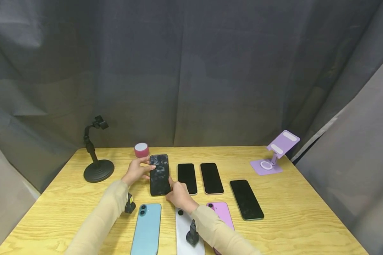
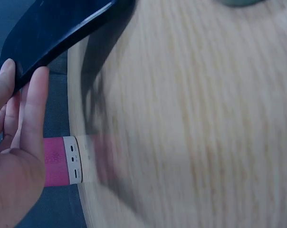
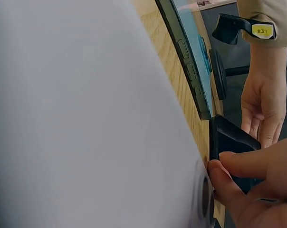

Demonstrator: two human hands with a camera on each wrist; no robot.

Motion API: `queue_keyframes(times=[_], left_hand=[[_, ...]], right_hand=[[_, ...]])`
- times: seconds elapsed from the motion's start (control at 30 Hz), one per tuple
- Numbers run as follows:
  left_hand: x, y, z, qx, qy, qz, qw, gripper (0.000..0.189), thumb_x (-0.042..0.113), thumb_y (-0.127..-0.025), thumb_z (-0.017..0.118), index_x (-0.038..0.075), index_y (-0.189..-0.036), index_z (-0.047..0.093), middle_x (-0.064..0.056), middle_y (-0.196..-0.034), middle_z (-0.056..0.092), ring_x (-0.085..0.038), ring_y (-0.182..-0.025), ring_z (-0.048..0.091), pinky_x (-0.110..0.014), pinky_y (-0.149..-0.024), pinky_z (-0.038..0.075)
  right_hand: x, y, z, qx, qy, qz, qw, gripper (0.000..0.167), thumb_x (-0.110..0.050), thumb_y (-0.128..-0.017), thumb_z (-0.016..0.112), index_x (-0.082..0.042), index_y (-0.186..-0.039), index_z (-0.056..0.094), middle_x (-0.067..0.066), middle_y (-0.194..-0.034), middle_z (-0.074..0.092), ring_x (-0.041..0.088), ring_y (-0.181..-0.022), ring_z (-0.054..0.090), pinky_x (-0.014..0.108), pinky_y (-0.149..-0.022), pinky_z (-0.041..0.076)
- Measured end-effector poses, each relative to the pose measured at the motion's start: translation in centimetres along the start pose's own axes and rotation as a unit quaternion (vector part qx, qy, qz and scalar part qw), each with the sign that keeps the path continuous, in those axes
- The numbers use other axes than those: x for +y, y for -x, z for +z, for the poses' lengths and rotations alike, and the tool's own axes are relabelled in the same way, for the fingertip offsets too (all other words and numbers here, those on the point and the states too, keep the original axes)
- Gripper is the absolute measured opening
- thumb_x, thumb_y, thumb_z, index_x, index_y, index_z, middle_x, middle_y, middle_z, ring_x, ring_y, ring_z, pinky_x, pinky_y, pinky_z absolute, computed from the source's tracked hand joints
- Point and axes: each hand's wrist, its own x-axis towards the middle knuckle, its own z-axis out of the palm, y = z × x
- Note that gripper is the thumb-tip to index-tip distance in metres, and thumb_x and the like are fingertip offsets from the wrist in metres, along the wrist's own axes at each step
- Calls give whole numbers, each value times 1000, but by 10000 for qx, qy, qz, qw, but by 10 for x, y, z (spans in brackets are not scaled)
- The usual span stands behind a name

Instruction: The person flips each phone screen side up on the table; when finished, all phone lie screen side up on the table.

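Note:
A black phone (image 1: 159,175), its dark glossy face smudged with pale marks, is held tilted a little off the table between both hands. My left hand (image 1: 138,171) pinches its left edge, thumb on the face and fingers behind, as the left wrist view also shows with the phone (image 2: 53,33) above its shadow. At the lower right corner my right hand (image 1: 181,196) grips it between thumb and fingers. Under the right forearm lie a white phone (image 1: 186,230) and a pink phone (image 1: 223,214), backs up. A light blue phone (image 1: 146,228) lies back up nearer the left arm.
Two dark-screened phones (image 1: 187,173) (image 1: 212,178) lie right of the held one, with another dark phone (image 1: 246,199) farther right. A black gooseneck stand (image 1: 99,171) is at the left, a purple folding stand (image 1: 283,143) back right. A pink cylinder (image 1: 142,151) with ports stands by the back edge.

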Motion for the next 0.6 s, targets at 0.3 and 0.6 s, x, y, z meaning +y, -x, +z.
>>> queue_keyframes(times=[0.3,0.6], left_hand=[[3,5,7,69,-259,-296,9992,57,6,-87,68,-9,-137,44,-27,-118,55,-17,-62,63,-34,-55,59],[-3,5,8,-29,-242,-290,9993,54,4,-89,65,-13,-136,43,-28,-118,55,-16,-69,66,-30,-53,58]], right_hand=[[-3,1,6,38,322,-53,9995,64,2,-81,68,16,-136,38,34,-127,46,29,-98,51,30,-69,46],[-3,4,7,-253,-181,70,9995,59,5,-83,67,18,-134,40,36,-138,37,23,-92,66,26,-68,53]])
